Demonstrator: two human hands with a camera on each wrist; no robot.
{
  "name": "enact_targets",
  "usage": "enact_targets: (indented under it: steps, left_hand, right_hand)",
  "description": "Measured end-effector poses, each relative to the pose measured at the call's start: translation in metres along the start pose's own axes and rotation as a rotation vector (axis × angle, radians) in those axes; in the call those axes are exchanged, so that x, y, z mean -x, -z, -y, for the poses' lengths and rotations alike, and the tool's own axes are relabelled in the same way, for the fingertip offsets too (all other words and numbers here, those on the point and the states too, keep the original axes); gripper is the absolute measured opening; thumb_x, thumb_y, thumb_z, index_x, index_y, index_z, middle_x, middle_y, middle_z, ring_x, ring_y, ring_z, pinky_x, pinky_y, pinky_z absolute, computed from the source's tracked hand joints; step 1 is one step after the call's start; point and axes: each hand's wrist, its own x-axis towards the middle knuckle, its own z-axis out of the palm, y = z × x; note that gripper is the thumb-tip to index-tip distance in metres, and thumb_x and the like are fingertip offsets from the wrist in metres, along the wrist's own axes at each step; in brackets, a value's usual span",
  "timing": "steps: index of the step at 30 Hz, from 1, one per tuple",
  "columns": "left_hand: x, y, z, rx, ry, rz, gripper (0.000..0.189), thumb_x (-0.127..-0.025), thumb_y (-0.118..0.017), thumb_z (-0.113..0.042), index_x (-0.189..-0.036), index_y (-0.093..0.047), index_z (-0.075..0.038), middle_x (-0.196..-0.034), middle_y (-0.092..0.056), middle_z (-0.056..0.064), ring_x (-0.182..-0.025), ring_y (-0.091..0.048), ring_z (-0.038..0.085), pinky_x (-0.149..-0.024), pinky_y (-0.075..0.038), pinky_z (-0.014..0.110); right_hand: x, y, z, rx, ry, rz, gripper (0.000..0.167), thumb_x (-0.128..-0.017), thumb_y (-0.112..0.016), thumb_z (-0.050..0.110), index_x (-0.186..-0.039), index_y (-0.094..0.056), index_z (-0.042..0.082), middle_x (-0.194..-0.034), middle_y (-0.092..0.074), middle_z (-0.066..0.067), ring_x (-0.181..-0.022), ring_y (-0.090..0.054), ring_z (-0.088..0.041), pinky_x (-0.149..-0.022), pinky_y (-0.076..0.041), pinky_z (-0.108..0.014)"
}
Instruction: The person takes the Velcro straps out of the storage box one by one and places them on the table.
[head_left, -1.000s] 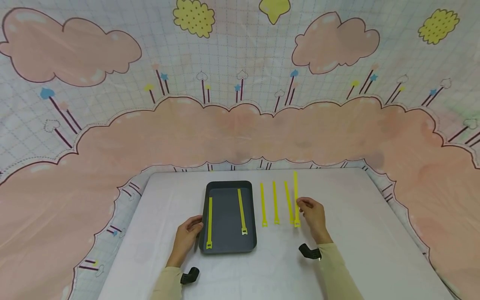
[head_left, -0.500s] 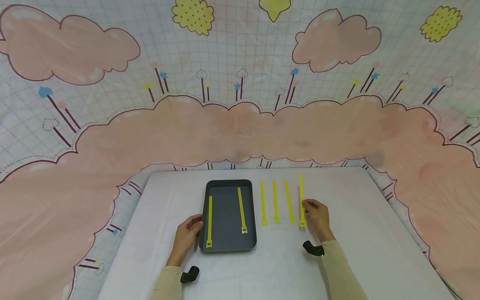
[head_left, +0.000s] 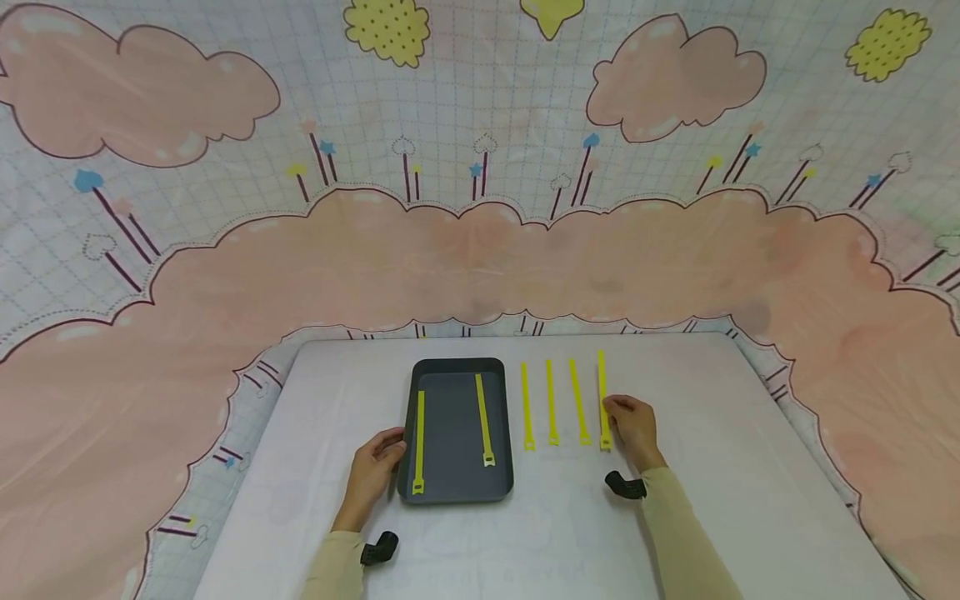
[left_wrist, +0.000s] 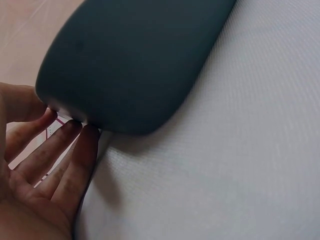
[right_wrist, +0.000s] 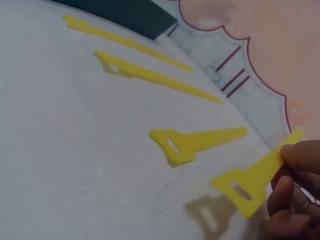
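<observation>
A dark grey tray [head_left: 454,487] sits on the white table with two yellow straps, one [head_left: 419,442] at its left side and one [head_left: 483,418] at its right. My left hand [head_left: 375,467] rests against the tray's left rim [left_wrist: 75,107], fingers straight under its edge. Right of the tray lie three yellow straps [head_left: 552,402] in a row. My right hand [head_left: 630,421] pinches a further yellow strap [head_left: 602,398] at the row's right end; its slotted end [right_wrist: 245,187] hangs just above the cloth.
The white table [head_left: 735,467] has bare surface right of the straps and in front of the tray. A patterned pink cloud cloth [head_left: 480,250] hangs behind and around the table. Black wrist camera mounts [head_left: 624,485] sit at both sleeves.
My right hand has carried the rightmost strap a little to the right, away from its neighbour, so it now lines up in the row. The left hand has stayed at the tray.
</observation>
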Motion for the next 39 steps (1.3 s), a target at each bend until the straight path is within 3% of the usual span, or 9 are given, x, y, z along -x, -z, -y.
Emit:
enact_targets:
  steps: [7, 17, 23, 31, 39]
  left_hand:
    - [0.001, -0.001, -0.002, -0.006, 0.006, 0.001, 0.035, -0.096, -0.061, -0.011, -0.131, -0.060, -0.004, -0.131, -0.062, 0.020, -0.120, -0.062, 0.030, -0.079, -0.047, 0.011]
    - [-0.001, -0.001, -0.001, -0.006, 0.005, -0.002, 0.035, -0.096, -0.061, -0.011, -0.131, -0.060, -0.004, -0.130, -0.063, 0.020, -0.118, -0.063, 0.029, -0.077, -0.049, 0.014]
    - [0.001, 0.000, -0.002, -0.009, 0.007, 0.000, 0.036, -0.096, -0.061, -0.011, -0.131, -0.060, -0.004, -0.130, -0.063, 0.021, -0.116, -0.064, 0.030, -0.076, -0.050, 0.016]
    - [0.003, -0.001, -0.004, 0.022, -0.006, -0.003, 0.035, -0.096, -0.062, -0.011, -0.130, -0.060, -0.002, -0.129, -0.063, 0.022, -0.115, -0.064, 0.027, -0.077, -0.050, 0.015]
    - [0.006, 0.000, -0.007, 0.044, -0.012, 0.001, 0.036, -0.096, -0.061, -0.011, -0.131, -0.059, -0.002, -0.131, -0.062, 0.023, -0.118, -0.063, 0.029, -0.078, -0.049, 0.013]
  right_hand:
    - [-0.007, 0.002, 0.000, -0.013, -0.023, 0.025, 0.029, -0.094, -0.064, 0.019, -0.113, -0.067, -0.002, -0.080, -0.062, 0.001, -0.070, -0.053, -0.011, -0.060, -0.045, -0.022]
    - [-0.014, 0.005, 0.002, 0.162, -0.022, 0.050, 0.035, -0.093, -0.064, 0.025, -0.117, -0.068, -0.001, -0.099, -0.068, -0.011, -0.085, -0.055, -0.018, -0.067, -0.044, -0.023]
    - [-0.019, 0.005, 0.000, 0.147, -0.085, 0.032, 0.034, -0.093, -0.064, 0.025, -0.117, -0.068, 0.002, -0.097, -0.068, -0.007, -0.085, -0.054, -0.017, -0.067, -0.043, -0.023]
    - [-0.019, 0.006, 0.001, 0.107, -0.111, 0.031, 0.033, -0.092, -0.066, 0.026, -0.115, -0.068, 0.002, -0.084, -0.063, 0.000, -0.072, -0.051, -0.013, -0.062, -0.043, -0.025]
    - [-0.012, 0.009, 0.005, 0.083, -0.081, 0.044, 0.034, -0.093, -0.065, 0.028, -0.116, -0.066, 0.003, -0.082, -0.060, 0.002, -0.072, -0.051, -0.012, -0.062, -0.043, -0.024]
